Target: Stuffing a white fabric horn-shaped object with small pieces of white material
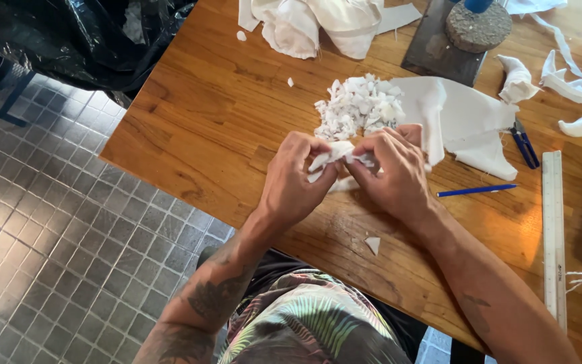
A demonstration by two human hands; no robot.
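Observation:
Both my hands meet over a wooden table [210, 121] and pinch one small piece of white cloth [335, 154] between their fingertips. My left hand [294, 178] grips its left end, my right hand [392, 172] its right end. Just beyond the hands lies a heap of small white cloth scraps [358, 104]. A larger white cloth sheet [473, 121] lies to the right of the heap, partly behind my right hand.
A blue pen [476, 191], blue snips [525, 145] and a long ruler [554, 236] lie at the right. Bundled white fabric [318, 23] and a cork disc [478, 27] sit at the far side. A black plastic bag [69, 37] and tiled floor [55, 229] are left.

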